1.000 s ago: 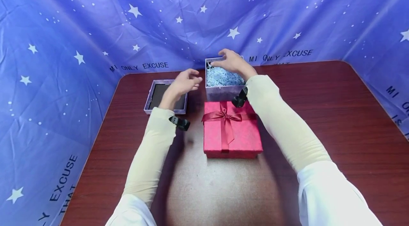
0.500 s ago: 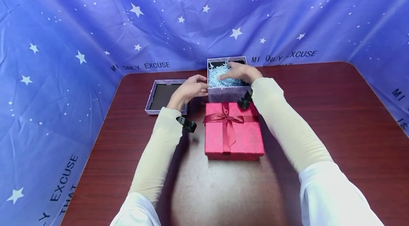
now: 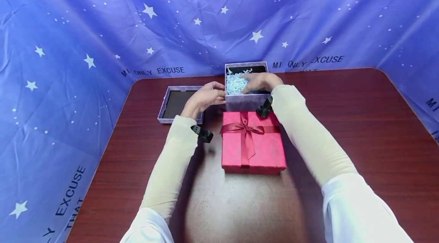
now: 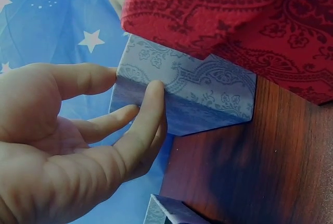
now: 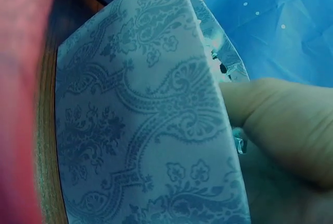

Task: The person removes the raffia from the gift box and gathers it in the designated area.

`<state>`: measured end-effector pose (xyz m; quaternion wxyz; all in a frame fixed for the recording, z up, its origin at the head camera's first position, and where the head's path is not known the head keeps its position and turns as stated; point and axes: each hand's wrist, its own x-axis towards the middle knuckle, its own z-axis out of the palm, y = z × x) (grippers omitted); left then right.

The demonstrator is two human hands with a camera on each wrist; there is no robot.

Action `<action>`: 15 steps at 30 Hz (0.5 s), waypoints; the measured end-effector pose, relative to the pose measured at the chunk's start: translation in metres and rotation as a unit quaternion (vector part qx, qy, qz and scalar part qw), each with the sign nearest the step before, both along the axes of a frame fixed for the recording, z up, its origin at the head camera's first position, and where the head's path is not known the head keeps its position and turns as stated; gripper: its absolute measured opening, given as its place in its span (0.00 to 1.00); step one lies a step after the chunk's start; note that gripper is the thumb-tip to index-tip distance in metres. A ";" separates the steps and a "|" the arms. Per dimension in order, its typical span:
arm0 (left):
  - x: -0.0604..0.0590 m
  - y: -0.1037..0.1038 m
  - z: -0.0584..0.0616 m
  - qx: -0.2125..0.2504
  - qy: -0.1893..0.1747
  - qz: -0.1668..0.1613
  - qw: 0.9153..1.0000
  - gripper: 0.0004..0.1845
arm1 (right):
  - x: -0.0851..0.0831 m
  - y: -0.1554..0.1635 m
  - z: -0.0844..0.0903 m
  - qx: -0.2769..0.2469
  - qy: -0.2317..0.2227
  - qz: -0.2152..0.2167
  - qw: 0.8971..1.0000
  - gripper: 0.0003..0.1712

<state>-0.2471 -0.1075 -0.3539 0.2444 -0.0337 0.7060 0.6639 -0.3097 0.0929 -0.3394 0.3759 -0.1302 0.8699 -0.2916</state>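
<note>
A lilac patterned box (image 3: pixel 244 102) stands lidless at the back of the table, with pale blue shredded paper (image 3: pixel 235 83) bunched at its left. My right hand (image 3: pixel 261 81) reaches inside over the front wall, thumb and fingers curled around the paper's right side; the fingertips are buried in the shreds. At the box's left side, my left hand (image 3: pixel 205 98) steadies it with outstretched fingers. The left wrist view shows those fingers (image 4: pixel 155 91) against the box's patterned wall (image 4: pixel 208 86). In the right wrist view, the thumb (image 5: pixel 281 114) goes behind the box wall (image 5: pixel 140 109).
Just in front of the lilac box sits a red gift box (image 3: pixel 253 149) with a ribbon bow (image 3: pixel 244 127). An upturned lilac lid (image 3: pixel 164 120) with a dark inside lies to the left, partly under the left forearm. Behind the table hangs a blue star-printed curtain (image 3: pixel 192 2).
My right hand has gone down into the box and drawn the shredded paper together, baring dark floor at the back. My left hand has moved right to the box's side.
</note>
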 end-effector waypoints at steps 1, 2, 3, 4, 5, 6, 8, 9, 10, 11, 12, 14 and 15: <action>0.000 0.000 0.000 0.000 0.000 0.000 1.000 0.22 | 0.000 0.000 0.000 0.000 0.013 0.001 1.000 0.46; 0.000 0.000 0.000 -0.002 0.000 -0.001 1.000 0.22 | 0.001 0.000 0.000 0.000 0.026 0.003 1.000 0.45; 0.000 0.001 0.000 -0.002 -0.001 -0.001 1.000 0.22 | 0.001 0.000 0.000 0.001 0.040 0.006 0.999 0.44; 0.000 0.001 0.000 -0.003 -0.001 -0.001 1.000 0.22 | 0.002 0.000 0.001 0.004 0.055 0.009 0.998 0.43; 0.000 0.001 0.000 -0.004 -0.002 -0.001 1.000 0.22 | 0.002 -0.001 0.002 0.008 0.069 0.010 0.998 0.42; 0.000 0.001 0.000 -0.005 -0.003 0.000 1.000 0.21 | 0.003 -0.002 0.003 0.014 0.083 0.010 0.996 0.42; 0.000 0.001 0.000 -0.005 -0.005 0.001 1.000 0.21 | 0.003 -0.003 0.008 0.030 0.107 0.013 0.994 0.41; 0.000 0.001 0.000 -0.004 -0.005 0.001 1.000 0.21 | 0.003 -0.004 0.010 0.037 0.114 0.011 0.993 0.40; 0.000 0.001 0.000 -0.004 -0.004 0.002 1.000 0.21 | 0.003 -0.004 0.014 0.040 0.118 0.007 0.992 0.40; 0.000 0.001 0.000 -0.003 -0.004 0.002 1.000 0.21 | 0.003 -0.004 0.017 0.043 0.121 0.003 0.992 0.39; 0.000 0.001 0.001 -0.003 -0.003 0.002 1.000 0.21 | 0.003 -0.004 0.020 0.044 0.122 -0.002 0.991 0.39; 0.001 0.001 0.000 -0.002 -0.002 0.001 1.000 0.21 | 0.003 -0.002 0.025 0.042 0.123 -0.009 0.991 0.39; 0.001 0.001 0.000 -0.001 -0.002 0.001 1.000 0.21 | 0.003 -0.001 0.028 0.041 0.124 -0.013 0.991 0.39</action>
